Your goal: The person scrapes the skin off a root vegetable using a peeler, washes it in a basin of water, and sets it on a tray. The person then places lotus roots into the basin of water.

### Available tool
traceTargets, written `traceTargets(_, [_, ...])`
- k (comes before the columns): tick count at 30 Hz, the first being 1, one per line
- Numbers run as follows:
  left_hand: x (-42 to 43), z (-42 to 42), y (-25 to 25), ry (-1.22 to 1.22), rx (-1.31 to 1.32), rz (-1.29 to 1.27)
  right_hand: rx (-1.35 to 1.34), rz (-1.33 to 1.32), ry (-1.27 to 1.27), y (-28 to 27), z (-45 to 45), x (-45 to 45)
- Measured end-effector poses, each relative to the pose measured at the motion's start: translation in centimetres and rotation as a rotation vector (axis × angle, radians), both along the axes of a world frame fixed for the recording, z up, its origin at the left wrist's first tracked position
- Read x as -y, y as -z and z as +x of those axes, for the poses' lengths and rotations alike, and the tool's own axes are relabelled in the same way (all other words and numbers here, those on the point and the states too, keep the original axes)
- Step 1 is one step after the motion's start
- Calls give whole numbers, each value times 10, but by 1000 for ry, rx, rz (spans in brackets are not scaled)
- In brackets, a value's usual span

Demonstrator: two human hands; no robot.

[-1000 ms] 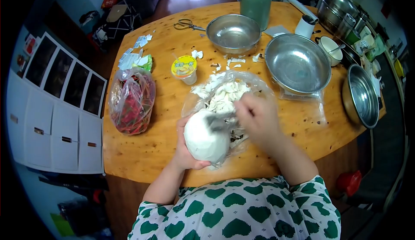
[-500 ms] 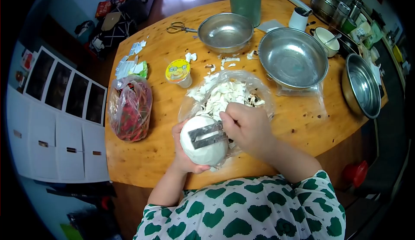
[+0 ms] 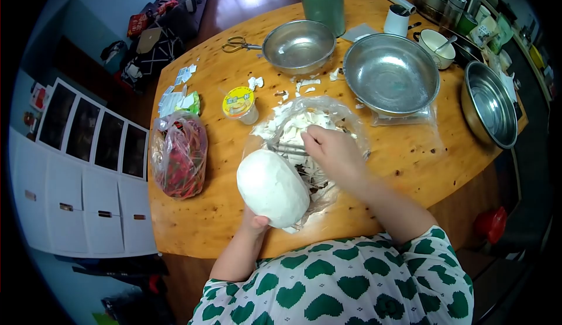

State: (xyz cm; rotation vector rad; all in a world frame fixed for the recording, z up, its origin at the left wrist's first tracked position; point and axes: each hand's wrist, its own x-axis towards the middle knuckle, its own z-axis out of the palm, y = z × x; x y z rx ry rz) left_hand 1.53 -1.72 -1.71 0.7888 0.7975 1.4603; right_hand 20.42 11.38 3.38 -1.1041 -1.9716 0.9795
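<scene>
OK so take the white ball as the centre of the clock, with 12 pointing away from you. You've got that ball in your left hand, cupped from about 7 o'clock. Your thumb is on its lower edge and most of the fingers are hidden behind it. The ball is held just above the near side of the worktop, right in front of you, and it looks smooth and pale all over.

Your right hand is at 2 o'clock, fist closed around the peeler. The blade end sits at the ball's far edge, around 1 o'clock; can't tell if it's actually touching. Right past it at 1 is the peel bag, spread wide, with a heap of white peels plus some darker bits in it.

Around that: yellow-topped cup at 11, clear bag of red and green stuff at 10, scissors between 11 and 12. A few scraps lie between the peel bag and the metal bowl at 12. Your bigger bowl is between 1 and 2, and the steel basin is way out at 2, near the worktop's edge.
</scene>
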Motion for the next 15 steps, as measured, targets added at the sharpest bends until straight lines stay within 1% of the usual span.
traceTargets(2, [1, -5, 6, -11, 24, 44, 191, -40, 8, 31, 10, -19])
traceTargets(5, [-7, 2, -12, 5, 170, 34, -151, -377, -126, 17, 11, -17])
traceTargets(8, [-20, 8, -29, -108, 231, 33, -171, -771, -290, 2, 1, -8])
traceTargets(9, [-24, 13, -34, -86, 261, 60, -271, -814, -312, 8, -5, 4])
traceTargets(10, [-30, 14, -33, -123, 275, 68, -333, -771, -227, 5, -11, 15])
traceTargets(12, [-42, 12, -30, -203, 311, 86, -460, -754, -205, -17, -14, 22])
traceTargets(13, [-49, 10, -36, -144, 326, 122, -487, -712, -205, -28, -13, 22])
traceTargets(15, [-60, -15, -24, -63, 191, 126, -539, -627, -203, -43, -11, 20])
